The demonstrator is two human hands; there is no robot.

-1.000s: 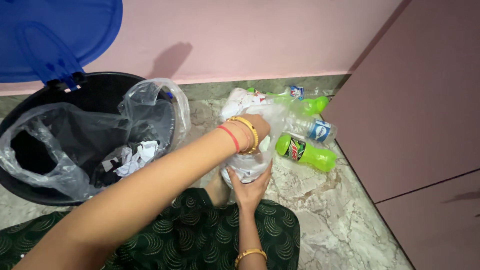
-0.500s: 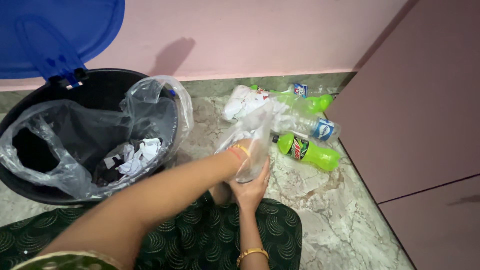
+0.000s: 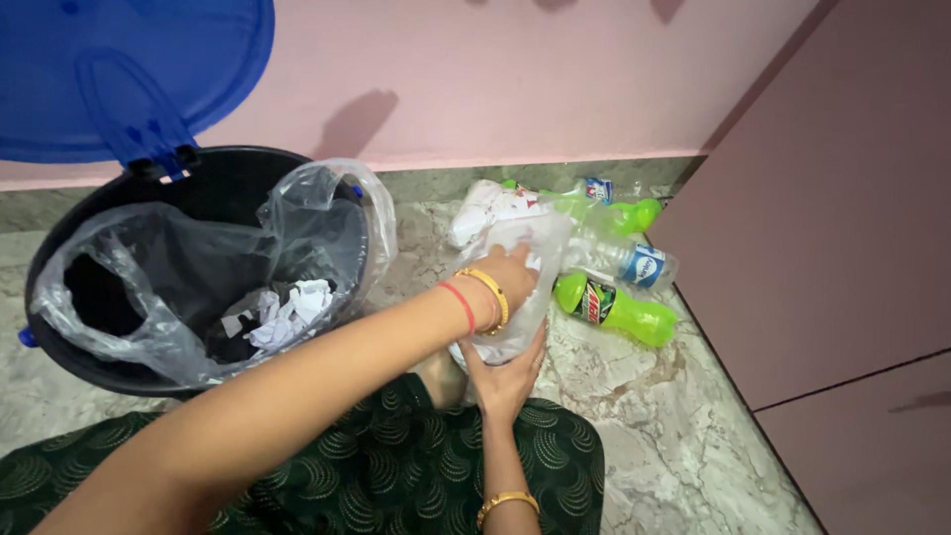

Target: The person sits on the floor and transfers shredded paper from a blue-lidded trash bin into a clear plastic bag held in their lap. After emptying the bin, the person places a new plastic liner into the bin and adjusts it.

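A clear plastic bag with crumpled white paper inside stands on the floor in front of me. My left hand reaches across from the left and grips the bag's upper part. That wrist wears a red thread and a gold bangle. My right hand comes up from below and holds the bag's bottom. Whether the left fingers are inside the bag or only pinch its film is hidden.
A black bin with a clear liner stands at the left, its blue lid raised and crumpled paper inside. Green bottles and a clear bottle lie beside a brown cabinet. A pink wall is behind.
My left hand dipped lower on the bag, then rose again to its upper part. The bag has been pulled and reshaped. My right hand stays under it.
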